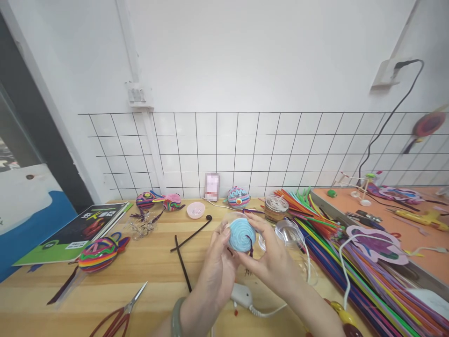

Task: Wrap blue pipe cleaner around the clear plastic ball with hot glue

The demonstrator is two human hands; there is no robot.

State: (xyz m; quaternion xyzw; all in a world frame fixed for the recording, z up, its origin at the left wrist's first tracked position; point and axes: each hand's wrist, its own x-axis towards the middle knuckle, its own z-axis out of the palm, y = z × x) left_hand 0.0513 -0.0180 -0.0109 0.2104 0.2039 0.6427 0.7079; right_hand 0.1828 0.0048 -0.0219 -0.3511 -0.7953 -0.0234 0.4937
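Above the middle of the wooden table I hold a light blue ball (242, 234) wound in spiral coils, with a dark tassel hanging at its right side. My left hand (220, 260) is closed around its left side and underside, thumb on the front. My right hand (269, 252) grips the right side between thumb and fingers. Part of a clear rounded edge shows behind the ball. Below the hands lies a white glue-gun-like tool (242, 296) with a coiled cord. Two black pipe cleaners (182, 262) lie to the left.
Red-handled scissors (121, 313) lie front left. Striped balls (98, 254) and books (75, 229) are farther left. At the back stand a pink dish (195, 210), a patterned ball (239, 198) and a glass jar (276, 208). Bundled coloured pipe cleaners (351, 271) cover the right side.
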